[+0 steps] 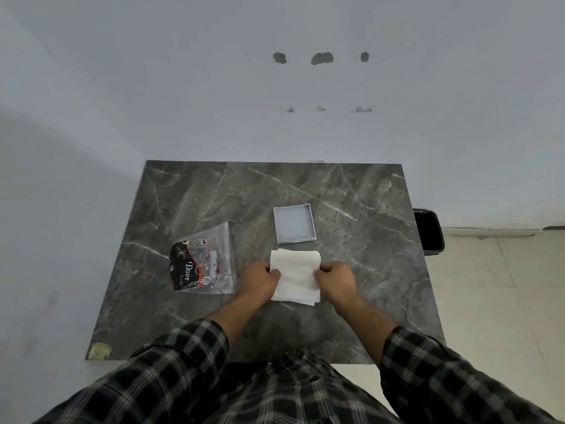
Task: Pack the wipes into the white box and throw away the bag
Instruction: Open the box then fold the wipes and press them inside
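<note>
A stack of white wipes lies on the dark marble table, just in front of the open white box. My left hand grips the stack's left edge and my right hand pinches its right edge. The box is square, shallow and holds nothing. The clear plastic bag with black and red print lies flat to the left of my hands, apart from them.
A black bin stands on the floor past the table's right edge. A patch of yellowish tape sits at the near left corner. The wall runs behind the table's far edge.
</note>
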